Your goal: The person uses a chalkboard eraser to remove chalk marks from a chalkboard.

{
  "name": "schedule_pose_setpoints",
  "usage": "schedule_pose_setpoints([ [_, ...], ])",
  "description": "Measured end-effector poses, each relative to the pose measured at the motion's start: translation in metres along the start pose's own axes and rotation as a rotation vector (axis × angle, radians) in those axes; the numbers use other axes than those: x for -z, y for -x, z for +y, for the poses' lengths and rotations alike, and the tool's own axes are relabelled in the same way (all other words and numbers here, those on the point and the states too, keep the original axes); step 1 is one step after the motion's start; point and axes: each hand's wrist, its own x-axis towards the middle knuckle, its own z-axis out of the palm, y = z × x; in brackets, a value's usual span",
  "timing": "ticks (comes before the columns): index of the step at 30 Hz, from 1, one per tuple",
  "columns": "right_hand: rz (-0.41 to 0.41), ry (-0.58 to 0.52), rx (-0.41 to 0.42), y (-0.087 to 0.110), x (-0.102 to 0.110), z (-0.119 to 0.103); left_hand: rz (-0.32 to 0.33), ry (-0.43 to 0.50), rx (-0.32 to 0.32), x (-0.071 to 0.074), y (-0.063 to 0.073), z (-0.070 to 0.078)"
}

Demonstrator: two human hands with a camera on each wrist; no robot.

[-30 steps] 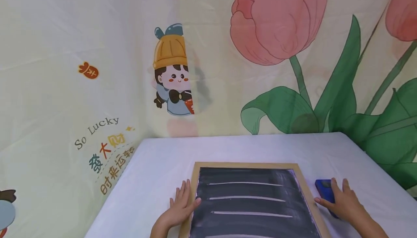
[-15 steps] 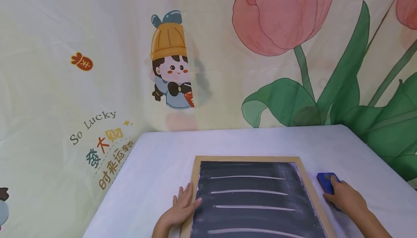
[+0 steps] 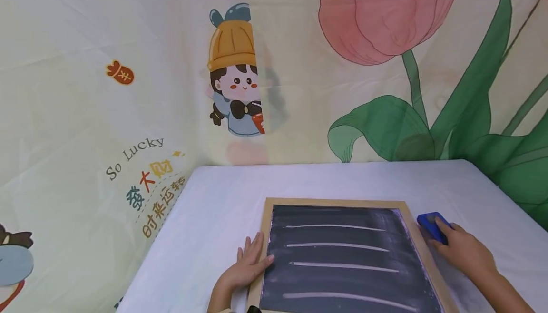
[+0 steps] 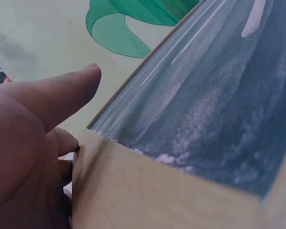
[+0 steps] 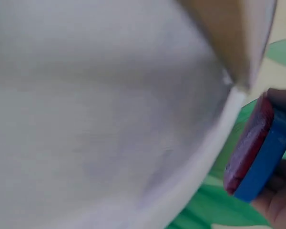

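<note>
A chalkboard with a light wooden frame lies on the table, crossed by several pale chalk lines. My left hand rests against its left edge, fingers straight and thumb reaching over the frame. The left wrist view shows that thumb raised at the wooden frame, beside chalk dust. To the right of the board, my right hand grips a blue chalkboard eraser. The right wrist view shows the eraser's dark red felt side, dusted with chalk and held off the tabletop.
A white cloth covers the table. Behind it hangs a printed backdrop with tulips, a cartoon figure and lettering. A small dark object shows at the bottom edge of the head view.
My right hand has gone from spread fingers over the eraser to gripping it, and the eraser is now lifted. The left hand stays at the board's edge. The head view has shifted slightly.
</note>
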Motion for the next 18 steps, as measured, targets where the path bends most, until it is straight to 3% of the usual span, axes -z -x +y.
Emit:
schedule_pose_setpoints([
  [8, -0.034, -0.031, 0.337, -0.01, -0.003, -0.026, -0.014, 0.026, 0.006, -0.001, 0.0, 0.0],
  [18, -0.13, -0.123, 0.44, -0.028, 0.0, -0.021, -0.009, 0.0, 0.002, 0.001, 0.0, 0.0],
])
